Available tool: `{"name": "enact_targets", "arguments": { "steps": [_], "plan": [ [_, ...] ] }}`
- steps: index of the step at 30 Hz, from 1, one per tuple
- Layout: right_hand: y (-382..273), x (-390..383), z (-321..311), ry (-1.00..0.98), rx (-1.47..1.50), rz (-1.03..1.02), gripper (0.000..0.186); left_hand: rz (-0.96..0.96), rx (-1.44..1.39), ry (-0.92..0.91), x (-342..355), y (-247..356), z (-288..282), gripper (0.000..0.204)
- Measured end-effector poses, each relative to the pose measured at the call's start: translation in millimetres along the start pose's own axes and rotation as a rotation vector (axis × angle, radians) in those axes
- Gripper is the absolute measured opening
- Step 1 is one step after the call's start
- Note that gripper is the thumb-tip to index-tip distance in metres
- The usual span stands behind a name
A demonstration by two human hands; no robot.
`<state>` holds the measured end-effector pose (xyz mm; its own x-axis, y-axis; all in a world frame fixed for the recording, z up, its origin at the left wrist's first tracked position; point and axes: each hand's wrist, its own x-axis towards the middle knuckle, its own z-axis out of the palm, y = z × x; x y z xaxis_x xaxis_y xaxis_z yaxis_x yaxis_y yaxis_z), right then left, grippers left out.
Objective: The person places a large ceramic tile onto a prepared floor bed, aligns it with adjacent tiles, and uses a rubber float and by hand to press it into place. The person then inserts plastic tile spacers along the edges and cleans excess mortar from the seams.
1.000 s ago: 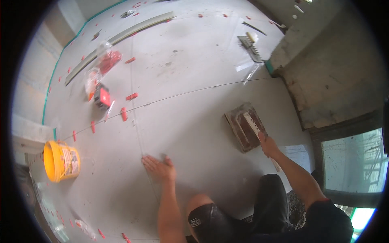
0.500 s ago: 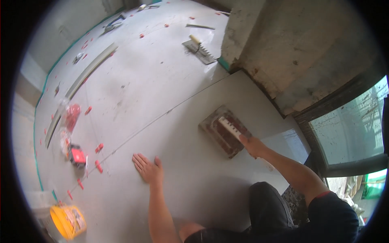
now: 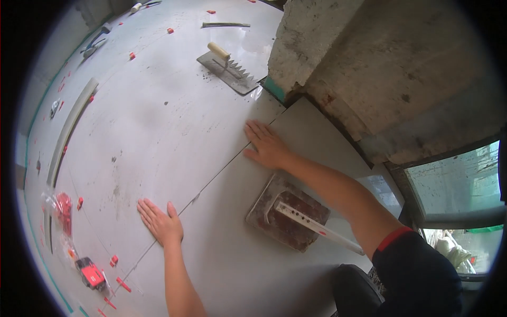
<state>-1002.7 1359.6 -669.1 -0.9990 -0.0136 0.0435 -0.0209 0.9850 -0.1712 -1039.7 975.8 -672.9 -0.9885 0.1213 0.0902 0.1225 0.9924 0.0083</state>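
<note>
My left hand point(image 3: 161, 225) lies flat with its fingers out, across the thin seam between two large pale grey floor tiles. Farther along that seam my right hand point(image 3: 268, 146) rests palm down, fingers stretched, holding nothing. Below my right forearm, a flat rectangular brown tool with a long white handle point(image 3: 296, 214) sits on the nearer tile point(image 3: 222, 243), out of both hands. Dark spots run along the handle. Beyond my right hand a notched trowel point(image 3: 227, 71) with a wooden grip lies on the farther tile point(image 3: 142, 132).
A long grey straight bar point(image 3: 66, 134) lies at the left, near a bag of red pieces point(image 3: 63, 211) and a red-and-black boxy device point(image 3: 91, 273). Red clips point(image 3: 123, 284) dot the tile joints. At right stand a rough wall corner point(image 3: 317, 58) and a framed glass pane point(image 3: 454, 179).
My right hand has let go of the brown tool's handle and moved to the far part of the seam. My left hand has shifted onto the seam. The view has moved too.
</note>
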Motion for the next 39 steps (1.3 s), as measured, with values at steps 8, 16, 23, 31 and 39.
{"name": "enact_targets", "arguments": {
  "steps": [8, 16, 23, 31, 39],
  "plan": [
    [-0.5, 54.8, -4.2, 0.068, 0.011, 0.013, 0.075, 0.019, -0.026, 0.033, 35.2, -2.1, -4.3, 0.073],
    [18.3, 29.9, -12.0, 0.086, 0.018, -0.027, 0.074, -0.069, -0.113, 0.131, 35.7, -4.3, 5.0, 0.068],
    [60.8, -134.2, -33.9, -0.068, 0.108, -0.062, 0.069, -0.104, -0.047, 0.148, 13.1, -17.8, 0.3, 0.061],
    [96.8, -415.7, -76.9, -0.096, 0.077, 0.294, 0.068, 0.052, 0.132, 0.099, -149.0, -61.5, 17.6, 0.068],
    [54.5, -566.0, -100.4, -0.366, 0.198, 0.543, 0.073, -0.119, 0.049, -0.234, -392.3, -167.9, -13.8, 0.078]
  ]
}}
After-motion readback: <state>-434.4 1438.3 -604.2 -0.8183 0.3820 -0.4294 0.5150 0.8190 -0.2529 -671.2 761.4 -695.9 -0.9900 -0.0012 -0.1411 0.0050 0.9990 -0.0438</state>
